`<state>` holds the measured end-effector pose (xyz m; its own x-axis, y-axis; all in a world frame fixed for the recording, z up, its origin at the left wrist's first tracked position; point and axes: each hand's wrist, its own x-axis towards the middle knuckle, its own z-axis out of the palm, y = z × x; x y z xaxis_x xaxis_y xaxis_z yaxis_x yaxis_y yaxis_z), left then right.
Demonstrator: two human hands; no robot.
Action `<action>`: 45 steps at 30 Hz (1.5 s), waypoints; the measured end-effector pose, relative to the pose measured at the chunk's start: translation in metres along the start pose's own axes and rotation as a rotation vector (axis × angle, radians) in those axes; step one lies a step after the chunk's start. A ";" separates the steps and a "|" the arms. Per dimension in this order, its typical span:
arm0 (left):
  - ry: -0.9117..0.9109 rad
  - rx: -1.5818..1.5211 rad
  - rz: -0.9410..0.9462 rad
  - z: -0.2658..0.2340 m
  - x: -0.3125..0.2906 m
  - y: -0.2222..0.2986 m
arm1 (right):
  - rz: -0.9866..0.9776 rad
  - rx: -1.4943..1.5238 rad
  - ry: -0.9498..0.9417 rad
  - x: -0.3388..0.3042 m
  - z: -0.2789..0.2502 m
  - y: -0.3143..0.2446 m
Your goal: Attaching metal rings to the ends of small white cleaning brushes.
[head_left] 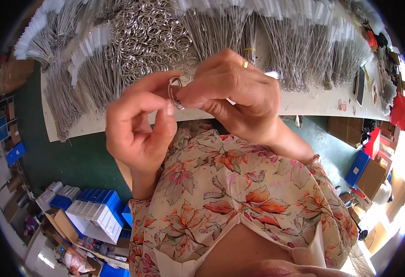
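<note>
Just above the near edge of the table, both my hands meet at a few shiny metal rings (175, 92), which look like split key rings. My left hand (140, 122) pinches them between thumb and fingers from the left. From the right, the closed thumb and forefinger of my right hand (239, 94) press on the same rings. A small white bit shows between the right hand's fingers; what it belongs to is hidden. Behind my hands lies a large heap of loose metal rings (149, 39).
Bundles of thin wire brushes with white bristles (299, 51) cover the table (311, 108) on both sides of the heap. A dark flat object (360, 87) lies at the right end. Blue and white bins (96, 210) stand at lower left, cardboard boxes (345, 130) at right.
</note>
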<state>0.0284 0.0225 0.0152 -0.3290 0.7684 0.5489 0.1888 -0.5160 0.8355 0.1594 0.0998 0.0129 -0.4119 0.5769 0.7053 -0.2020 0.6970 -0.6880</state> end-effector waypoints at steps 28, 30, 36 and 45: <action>-0.530 0.525 -0.084 -0.059 0.032 0.028 | 0.716 0.654 -0.244 0.021 0.006 -0.011; -0.420 0.458 -0.030 -0.057 0.028 0.024 | 0.672 0.718 -0.238 0.021 0.013 -0.011; 0.078 -0.497 -0.328 -0.044 0.003 0.007 | 0.497 0.663 -0.168 0.007 0.047 -0.005; 0.276 -0.067 -0.317 -0.136 -0.016 0.056 | 0.556 0.311 -0.245 -0.014 0.073 0.045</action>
<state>-0.0811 -0.0702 0.0494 -0.5985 0.7675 0.2297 -0.0195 -0.3006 0.9536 0.0911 0.0921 -0.0401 -0.7102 0.6752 0.1994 -0.1336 0.1489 -0.9798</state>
